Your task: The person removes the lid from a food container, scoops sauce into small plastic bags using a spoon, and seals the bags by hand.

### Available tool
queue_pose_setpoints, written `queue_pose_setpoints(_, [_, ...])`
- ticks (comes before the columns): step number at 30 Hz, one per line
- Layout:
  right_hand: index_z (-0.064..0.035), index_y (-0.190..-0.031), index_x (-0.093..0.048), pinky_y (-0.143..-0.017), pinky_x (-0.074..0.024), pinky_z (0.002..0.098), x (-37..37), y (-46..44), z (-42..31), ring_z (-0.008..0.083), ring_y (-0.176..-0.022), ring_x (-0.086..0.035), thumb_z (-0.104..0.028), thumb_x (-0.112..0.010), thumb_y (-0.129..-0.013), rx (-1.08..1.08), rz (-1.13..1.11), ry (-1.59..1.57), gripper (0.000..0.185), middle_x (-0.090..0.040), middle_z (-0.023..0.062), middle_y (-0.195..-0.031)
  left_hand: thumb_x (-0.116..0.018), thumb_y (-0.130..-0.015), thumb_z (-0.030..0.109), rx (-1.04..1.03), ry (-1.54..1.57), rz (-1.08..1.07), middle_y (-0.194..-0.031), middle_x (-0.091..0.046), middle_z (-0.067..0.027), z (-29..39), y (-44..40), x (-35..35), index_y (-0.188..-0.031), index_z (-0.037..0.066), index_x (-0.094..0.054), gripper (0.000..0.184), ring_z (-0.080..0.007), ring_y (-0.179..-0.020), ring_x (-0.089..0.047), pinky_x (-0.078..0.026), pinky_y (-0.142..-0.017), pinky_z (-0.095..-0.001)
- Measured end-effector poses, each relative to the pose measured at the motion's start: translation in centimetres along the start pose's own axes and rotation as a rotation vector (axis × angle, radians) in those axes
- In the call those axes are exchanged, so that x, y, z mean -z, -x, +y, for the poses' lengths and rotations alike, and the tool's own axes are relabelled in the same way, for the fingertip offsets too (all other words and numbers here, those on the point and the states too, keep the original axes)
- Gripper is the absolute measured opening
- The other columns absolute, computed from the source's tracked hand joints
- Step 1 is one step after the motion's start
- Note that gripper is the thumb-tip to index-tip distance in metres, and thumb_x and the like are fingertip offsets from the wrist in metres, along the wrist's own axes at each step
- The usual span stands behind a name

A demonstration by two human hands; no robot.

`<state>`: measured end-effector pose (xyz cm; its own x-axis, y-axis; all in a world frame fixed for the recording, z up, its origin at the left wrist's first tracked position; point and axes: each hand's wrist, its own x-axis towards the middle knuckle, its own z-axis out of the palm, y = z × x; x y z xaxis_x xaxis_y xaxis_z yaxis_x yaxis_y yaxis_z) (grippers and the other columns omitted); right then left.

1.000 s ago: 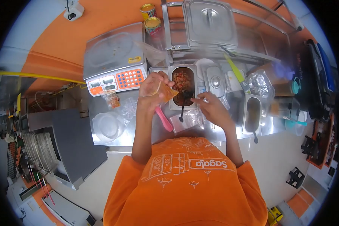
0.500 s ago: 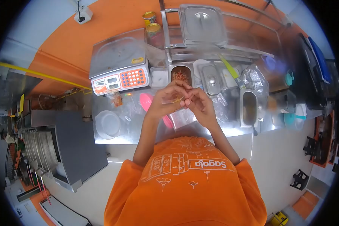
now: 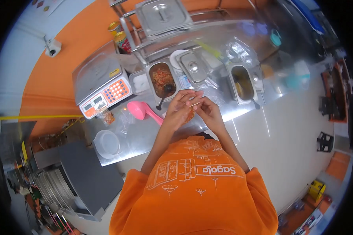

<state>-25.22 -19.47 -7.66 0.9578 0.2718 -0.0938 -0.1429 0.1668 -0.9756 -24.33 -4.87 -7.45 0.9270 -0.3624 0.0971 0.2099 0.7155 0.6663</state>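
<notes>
A: Hands and contents, please, taking the steel pan (image 3: 151, 83) of red food as the landmark.

B: Left hand (image 3: 178, 111), one: hovering on the pan's near side, fingers curling almost closed and pinching the top of a clear bag. Right hand (image 3: 209, 114), one: meeting the left, thumb and fingertips closing on the same gathered top.

A: And the clear bag (image 3: 190, 116)?

B: One, with orange contents: hanging between the palms, nearer the wearer than the pan, mostly hiding behind the fingers.

A: Inside the pan?

B: Black ladle (image 3: 168, 88), one: resting its bowl in the food, its handle leaning out over the near rim.

A: Left of the pan?

B: Scale (image 3: 115, 91), one, orange and white: standing well over. Pink scoop (image 3: 136, 110), one: lying on the table (image 3: 135, 141), nearer the wearer. Plastic tub (image 3: 107, 144), one: sitting farther left and nearer still.

A: Right of it?

B: Steel lid (image 3: 194, 67), one: lying just beside. Second pan (image 3: 235, 88), one, yellowish inside: standing well beyond.
</notes>
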Motion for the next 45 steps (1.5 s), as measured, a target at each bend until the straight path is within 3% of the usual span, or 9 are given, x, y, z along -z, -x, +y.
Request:
queue_pose_setpoints(6, [0.0009, -0.089, -0.057, -0.065, -0.0431, 0.0229, 2.6, 3.3, 0.4, 0.0091, -0.073, -0.056, -0.008, -0.058, -0.084, 0.066, 0.139, 0.166, 0.010, -0.060, 0.0041, -0.078, -0.052, -0.088, 0.014, 0.113, -0.200, 0.045, -0.122, -0.048, -0.0178, -2.0, -0.4, -1.0, -0.115, 0.003, -0.041, 0.031, -0.0277, -0.116, -0.046, -0.038, -0.094, -0.0375])
queue_pose_setpoints(15, [0.0001, -0.084, -0.063, -0.062, -0.0439, 0.0250, 5.6, 6.0, 2.1, 0.0129, -0.065, -0.058, -0.011, -0.059, -0.083, 0.169, 0.346, 0.367, 0.012, -0.063, 0.0068, -0.072, -0.056, -0.084, 0.009, 0.102, -0.751, 0.346, -0.091, -0.056, -0.0037, -5.1, -0.2, 3.2, -0.102, 0.005, -0.051, 0.019, -0.0103, -0.086, -0.052, -0.041, -0.076, -0.0236])
queue_pose_setpoints(21, [-0.0002, -0.085, -0.063, -0.062, -0.0442, 0.0250, 7.0, 6.6, 3.0, 0.0122, -0.066, -0.059, -0.013, -0.059, -0.084, 0.162, 0.361, 0.380, 0.014, -0.064, 0.0066, -0.073, -0.061, -0.080, 0.004, 0.060, -0.764, 0.091, -0.091, -0.057, -0.0033, -6.0, -0.2, 2.9, -0.103, 0.003, -0.053, 0.025, -0.0108, -0.088, -0.053, -0.041, -0.077, -0.0229])
queue_pose_setpoints(24, [-0.0001, -0.084, -0.063, -0.061, -0.0447, 0.0259, 7.5, 6.7, 3.3, 0.0124, -0.067, -0.059, -0.013, -0.059, -0.083, 0.186, 0.355, 0.325, 0.013, -0.064, 0.0066, -0.073, -0.062, -0.078, 0.002, 0.018, -1.018, -0.062, -0.092, -0.060, -0.0051, -6.5, -0.2, 2.3, -0.099, 0.000, -0.058, 0.021, -0.0135, -0.087, -0.056, -0.043, -0.078, -0.0245])
queue_pose_setpoints(27, [-0.0003, -0.083, -0.062, -0.061, -0.0458, 0.0273, 7.8, 6.7, 2.4, 0.0147, -0.067, -0.060, -0.011, -0.061, -0.082, 0.208, 0.363, 0.364, 0.011, -0.064, 0.0072, -0.073, -0.065, -0.074, 0.005, 0.000, -0.978, 0.128, -0.082, -0.064, -0.0083, -7.6, 0.1, 1.5, -0.087, 0.000, -0.063, 0.014, -0.0169, -0.078, -0.061, -0.045, -0.072, -0.0266])
queue_pose_setpoints(33, [-0.0017, -0.084, -0.062, -0.062, -0.0474, 0.0288, 7.9, 6.7, 2.2, 0.0225, -0.068, -0.061, -0.004, -0.062, -0.076, 0.281, 0.284, 0.583, 0.008, -0.062, 0.0090, -0.077, -0.063, -0.071, -0.002, -0.111, -1.169, 0.085, -0.075, -0.063, -0.0086, -7.9, 0.4, -1.5, -0.079, 0.000, -0.063, 0.008, -0.0140, -0.072, -0.060, -0.045, -0.069, -0.0262])
queue_pose_setpoints(36, [-0.0018, -0.083, -0.061, -0.061, -0.0469, 0.0291, 8.5, 6.7, 2.9, 0.0238, -0.068, -0.060, -0.002, -0.062, -0.076, 0.262, 0.295, 0.529, 0.007, -0.060, 0.0091, -0.076, -0.061, -0.071, -0.002, -0.160, -1.205, 0.180, -0.074, -0.061, -0.0123, -8.1, 0.5, -1.1, -0.080, 0.000, -0.060, 0.009, -0.0227, -0.069, -0.060, -0.046, -0.065, -0.0297])
queue_pose_setpoints(39, [-0.0018, -0.082, -0.061, -0.059, -0.0466, 0.0301, 8.5, 6.9, 3.7, 0.0250, -0.067, -0.059, 0.000, -0.060, -0.076, 0.270, 0.308, 0.559, 0.006, -0.059, 0.0100, -0.075, -0.061, -0.072, -0.001, -0.212, -1.239, 0.062, -0.072, -0.060, -0.0132, -9.0, 0.7, -1.3, -0.080, 0.000, -0.060, 0.008, -0.0250, -0.068, -0.060, -0.046, -0.064, -0.0305])
queue_pose_setpoints(45, [-0.0025, -0.081, -0.057, -0.057, -0.0457, 0.0350, 9.5, 6.4, 7.5, 0.0294, -0.066, -0.056, -0.003, -0.059, -0.075, 0.311, 0.330, 0.844, 0.005, -0.054, 0.0122, -0.072, -0.059, -0.074, 0.000, -0.206, -1.305, 0.135, -0.073, -0.057, -0.0133, -10.1, 0.8, 0.5, -0.079, -0.001, -0.057, 0.006, -0.0271, -0.067, -0.059, -0.046, -0.062, -0.0327])
